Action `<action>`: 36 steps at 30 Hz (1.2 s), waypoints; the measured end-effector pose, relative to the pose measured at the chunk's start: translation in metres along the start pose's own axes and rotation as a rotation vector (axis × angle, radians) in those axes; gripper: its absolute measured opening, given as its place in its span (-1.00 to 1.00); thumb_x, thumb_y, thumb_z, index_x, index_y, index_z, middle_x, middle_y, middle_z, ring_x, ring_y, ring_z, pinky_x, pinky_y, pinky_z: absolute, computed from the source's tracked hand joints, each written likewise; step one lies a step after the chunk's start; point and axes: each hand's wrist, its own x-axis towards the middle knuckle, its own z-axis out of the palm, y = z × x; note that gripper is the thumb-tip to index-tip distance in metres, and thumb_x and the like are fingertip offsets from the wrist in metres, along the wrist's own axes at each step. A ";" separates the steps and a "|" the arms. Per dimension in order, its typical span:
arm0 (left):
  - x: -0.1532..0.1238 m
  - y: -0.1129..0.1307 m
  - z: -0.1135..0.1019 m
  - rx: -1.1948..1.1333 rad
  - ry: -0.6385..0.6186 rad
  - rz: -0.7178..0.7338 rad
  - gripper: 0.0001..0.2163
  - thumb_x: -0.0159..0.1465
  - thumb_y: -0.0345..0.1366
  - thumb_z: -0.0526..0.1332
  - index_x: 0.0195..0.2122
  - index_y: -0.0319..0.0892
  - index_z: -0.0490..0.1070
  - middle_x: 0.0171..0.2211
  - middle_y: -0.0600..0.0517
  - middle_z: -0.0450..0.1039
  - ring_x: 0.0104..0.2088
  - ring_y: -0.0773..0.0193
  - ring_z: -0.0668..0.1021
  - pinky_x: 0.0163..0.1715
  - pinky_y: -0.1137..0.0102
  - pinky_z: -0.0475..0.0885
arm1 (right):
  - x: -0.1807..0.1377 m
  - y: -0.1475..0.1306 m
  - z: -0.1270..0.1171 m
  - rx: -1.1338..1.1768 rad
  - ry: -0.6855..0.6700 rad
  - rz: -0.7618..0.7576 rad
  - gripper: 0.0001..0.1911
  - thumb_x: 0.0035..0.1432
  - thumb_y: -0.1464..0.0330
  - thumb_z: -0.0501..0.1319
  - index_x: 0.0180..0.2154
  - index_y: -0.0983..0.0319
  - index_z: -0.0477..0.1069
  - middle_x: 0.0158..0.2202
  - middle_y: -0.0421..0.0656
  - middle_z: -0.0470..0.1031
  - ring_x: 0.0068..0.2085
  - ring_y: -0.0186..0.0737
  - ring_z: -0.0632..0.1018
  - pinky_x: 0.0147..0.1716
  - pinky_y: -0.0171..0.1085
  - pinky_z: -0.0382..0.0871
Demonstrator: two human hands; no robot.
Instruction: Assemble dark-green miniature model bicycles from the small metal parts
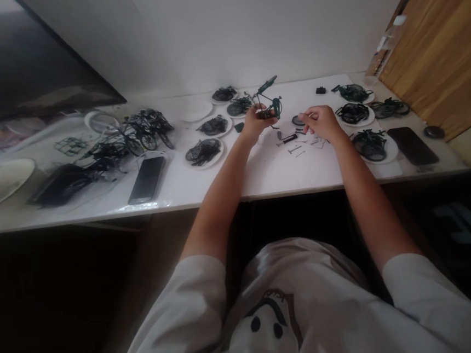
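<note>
Currently, left hand (257,120): gripping the dark green bicycle model (278,107), thumb and fingers closed around its lower part.
Bicycle model: tilting above the white tabletop (269,180).
Right hand (317,121): hovering beside a dark round part (297,120), fingertips nearly meeting; from where I am standing, I cannot tell whether they are holding anything.
Loose parts (289,138): lying scattered near the 2 hands.
Risk, parts: a brushing wrist could be scattering them.
Risk, model: excess squeezing could be bending its thin members.
</note>
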 end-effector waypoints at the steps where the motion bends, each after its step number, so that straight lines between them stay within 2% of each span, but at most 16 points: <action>1: 0.000 0.000 0.000 0.000 0.000 -0.004 -0.35 -0.16 -0.56 0.60 -0.14 -0.05 0.30 -0.20 0.07 0.69 -0.07 0.15 0.75 0.16 0.16 0.58 | 0.000 0.000 0.000 -0.002 0.004 0.004 -0.33 0.28 -0.34 0.41 -0.23 0.16 0.61 -0.39 -0.04 0.69 -0.47 -0.17 0.58 -0.43 -0.17 0.47; 7: -0.001 0.001 0.001 -0.004 -0.002 -0.021 -0.36 -0.12 -0.60 0.57 -0.12 -0.05 0.31 -0.19 0.05 0.68 0.07 0.04 0.75 0.24 0.07 0.54 | 0.000 0.001 0.000 -0.041 0.023 0.005 -0.42 0.39 -0.22 0.39 -0.21 0.18 0.64 -0.38 -0.01 0.67 -0.43 -0.10 0.60 -0.32 -0.09 0.56; 15: 0.009 -0.008 -0.007 0.005 -0.057 0.021 -0.35 -0.16 -0.53 0.60 -0.13 -0.06 0.28 -0.17 0.03 0.62 -0.06 0.11 0.72 0.15 0.10 0.53 | 0.005 0.009 0.002 0.007 0.058 -0.067 -0.35 0.28 -0.31 0.41 -0.33 0.15 0.59 -0.49 -0.10 0.59 -0.54 -0.20 0.48 -0.47 -0.15 0.42; 26: 0.014 -0.013 -0.012 0.002 -0.057 0.032 -0.34 -0.15 -0.51 0.63 -0.12 -0.06 0.29 -0.19 0.06 0.67 -0.18 0.26 0.70 0.05 0.22 0.59 | 0.007 0.014 0.005 0.034 0.089 -0.085 -0.45 0.28 -0.21 0.44 -0.35 0.13 0.60 -0.53 -0.13 0.56 -0.55 -0.20 0.44 -0.47 -0.12 0.43; 32: 0.012 -0.011 -0.013 0.014 -0.041 0.031 -0.37 -0.11 -0.54 0.60 -0.11 -0.07 0.31 -0.16 0.02 0.67 -0.09 0.16 0.73 0.12 0.16 0.61 | 0.014 0.020 0.006 0.013 0.234 -0.126 -0.57 0.37 -0.03 0.41 -0.38 0.13 0.54 -0.45 -0.12 0.62 -0.37 -0.11 0.59 -0.24 -0.11 0.59; 36: 0.013 -0.011 -0.014 0.015 -0.025 0.028 -0.39 -0.09 -0.57 0.57 -0.11 -0.07 0.31 -0.14 0.00 0.68 -0.06 0.13 0.74 0.13 0.13 0.61 | 0.021 0.028 0.006 -0.004 0.305 -0.123 -0.76 0.32 0.12 0.45 -0.28 0.14 0.61 -0.36 -0.10 0.68 -0.24 -0.04 0.68 -0.04 -0.04 0.65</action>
